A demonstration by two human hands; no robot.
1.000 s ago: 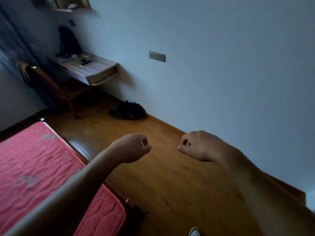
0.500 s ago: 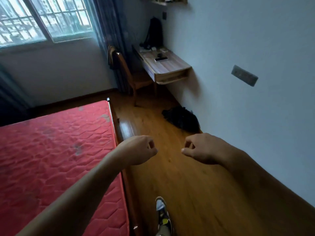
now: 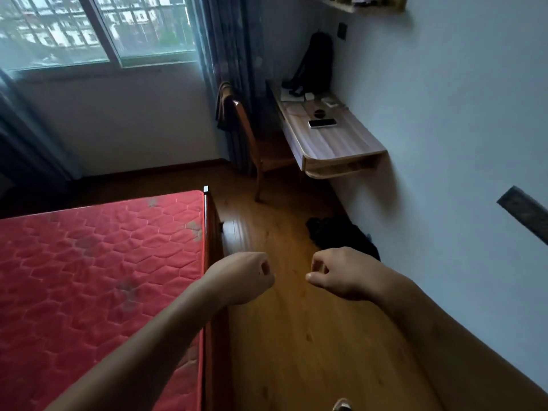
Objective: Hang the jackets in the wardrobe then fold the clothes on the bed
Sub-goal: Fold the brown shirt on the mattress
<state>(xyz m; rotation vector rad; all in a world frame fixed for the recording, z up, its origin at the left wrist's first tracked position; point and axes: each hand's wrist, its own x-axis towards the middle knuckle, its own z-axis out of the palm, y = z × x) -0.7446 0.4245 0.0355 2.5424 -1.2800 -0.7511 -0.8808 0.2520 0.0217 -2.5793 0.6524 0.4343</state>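
My left hand (image 3: 246,277) and my right hand (image 3: 341,274) are held out side by side above the wooden floor, fingers curled into loose fists with nothing in them. The bed's red quilted mattress (image 3: 89,262) fills the left and lies bare. A dark garment (image 3: 224,108) hangs over the back of a wooden chair (image 3: 252,143). A black heap of cloth (image 3: 341,235) lies on the floor against the right wall, just beyond my right hand. No wardrobe is in view.
A wall-mounted wooden desk (image 3: 335,140) on the right carries a phone (image 3: 322,123), small items and a black backpack (image 3: 315,60). A window (image 3: 98,28) and dark curtains (image 3: 225,40) are at the back. A strip of floor (image 3: 296,336) runs between bed and wall.
The view has swung left and up, bringing the window, chair and desk into sight. Both hands keep the same curled pose in front of me.
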